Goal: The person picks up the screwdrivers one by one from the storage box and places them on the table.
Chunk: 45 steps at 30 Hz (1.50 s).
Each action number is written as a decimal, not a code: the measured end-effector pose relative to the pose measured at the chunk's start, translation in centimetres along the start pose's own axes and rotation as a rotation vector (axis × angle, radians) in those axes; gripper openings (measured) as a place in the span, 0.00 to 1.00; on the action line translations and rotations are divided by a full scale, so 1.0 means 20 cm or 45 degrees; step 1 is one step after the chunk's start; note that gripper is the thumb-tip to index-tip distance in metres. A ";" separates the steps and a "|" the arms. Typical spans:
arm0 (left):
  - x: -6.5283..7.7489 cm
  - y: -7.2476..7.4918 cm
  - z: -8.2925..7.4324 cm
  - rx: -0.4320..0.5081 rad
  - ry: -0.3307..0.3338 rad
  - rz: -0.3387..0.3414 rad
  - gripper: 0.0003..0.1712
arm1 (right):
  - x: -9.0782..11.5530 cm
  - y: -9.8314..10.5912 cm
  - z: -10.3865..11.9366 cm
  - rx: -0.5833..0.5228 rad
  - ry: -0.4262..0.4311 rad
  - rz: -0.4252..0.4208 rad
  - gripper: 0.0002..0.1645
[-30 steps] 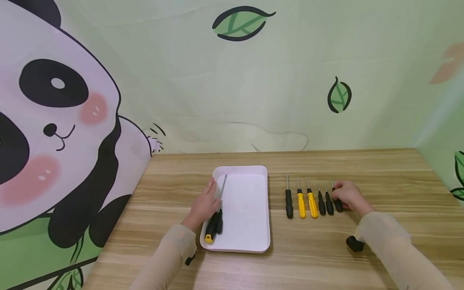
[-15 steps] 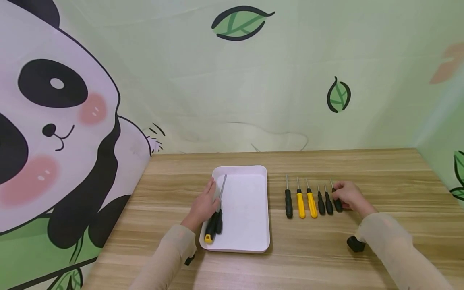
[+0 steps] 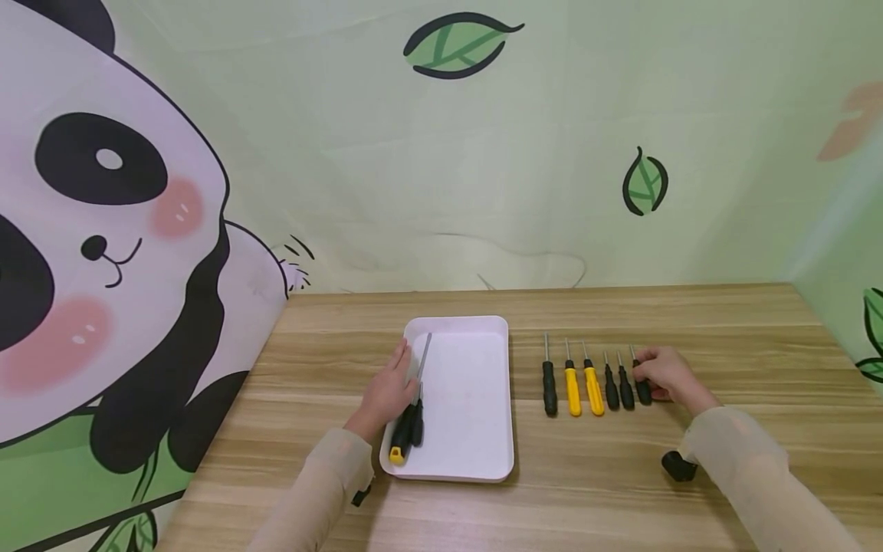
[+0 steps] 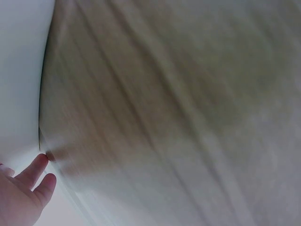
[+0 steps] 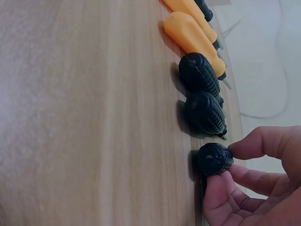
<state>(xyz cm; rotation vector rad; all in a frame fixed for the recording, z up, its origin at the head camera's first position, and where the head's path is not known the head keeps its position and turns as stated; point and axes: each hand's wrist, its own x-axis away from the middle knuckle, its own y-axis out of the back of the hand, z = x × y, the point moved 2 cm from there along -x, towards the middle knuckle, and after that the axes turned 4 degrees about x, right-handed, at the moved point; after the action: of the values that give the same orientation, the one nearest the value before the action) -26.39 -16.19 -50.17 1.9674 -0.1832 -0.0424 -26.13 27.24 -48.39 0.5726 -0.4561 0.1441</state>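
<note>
At the right end of a row of screwdrivers, my right hand (image 3: pixel 667 372) pinches the handle of a black screwdriver (image 3: pixel 643 392) lying on the table. In the right wrist view, thumb and fingers close around that handle (image 5: pixel 215 160) from its far and near sides. My left hand (image 3: pixel 390 392) rests on the left rim of a white tray (image 3: pixel 469 406), fingers extended. Inside the tray, along its left side, lie a large black screwdriver with a yellow end (image 3: pixel 401 438) and a smaller black one (image 3: pixel 418 426). The left wrist view shows fingertips against the tray's outer wall (image 4: pixel 23 84).
Left of the held screwdriver lie two small black screwdrivers (image 3: pixel 625 391), two yellow ones (image 3: pixel 594 389) and a longer black one (image 3: pixel 549 389), side by side. A printed cloth wall (image 3: pixel 359 192) rises behind the wooden table (image 3: pixel 586 491).
Nearly nothing differs. My right hand, still on the black screwdriver, has shifted very slightly; the left hand and tray hold still.
</note>
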 end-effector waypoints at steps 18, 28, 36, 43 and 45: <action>0.00 0.00 0.00 -0.013 -0.038 -0.003 0.35 | -0.12 0.05 -0.13 -0.063 0.015 0.034 0.30; 0.01 0.02 -0.01 -0.013 -0.047 -0.008 0.35 | 0.04 0.05 -0.01 -0.063 -0.012 0.030 0.31; 0.01 0.01 -0.01 -0.017 -0.031 -0.006 0.35 | 0.06 0.10 0.04 -0.098 0.005 0.041 0.34; 0.01 0.01 -0.01 -0.007 -0.028 -0.009 0.35 | 0.06 0.11 0.09 -0.080 0.017 0.016 0.36; 0.01 0.01 0.00 -0.002 -0.035 -0.012 0.35 | 0.06 0.11 0.10 -0.072 0.025 0.019 0.38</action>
<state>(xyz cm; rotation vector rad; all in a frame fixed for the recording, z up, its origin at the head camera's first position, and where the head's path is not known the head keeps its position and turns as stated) -26.26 -16.21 -49.92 1.9667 -0.1920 -0.0759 -26.30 27.92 -45.28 0.5122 -0.4442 0.1504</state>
